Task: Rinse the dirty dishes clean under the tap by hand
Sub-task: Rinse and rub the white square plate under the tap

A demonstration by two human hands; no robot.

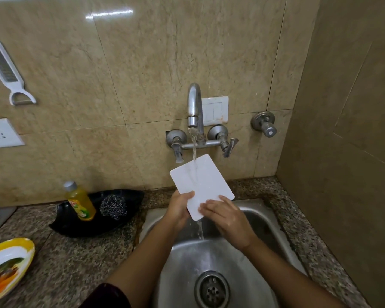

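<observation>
A small white rectangular board (pixel 206 181) is held tilted under the running tap (pixel 194 107), above the steel sink (pixel 273 221). Water strikes its upper face and streams off its lower corner into the basin. My left hand (pixel 179 208) grips the board's lower left edge, thumb on its front. My right hand (pixel 226 215) lies on the lower right part of the board with its fingers laid flat across the face.
On the granite counter at left, a black boat-shaped tray (pixel 76 223) holds a yellow dish-soap bottle (pixel 80 202) and a steel scrubber (pixel 113 206). A yellow-rimmed plate (pixel 9 247) with food remains sits at far left. A wall closes the right side.
</observation>
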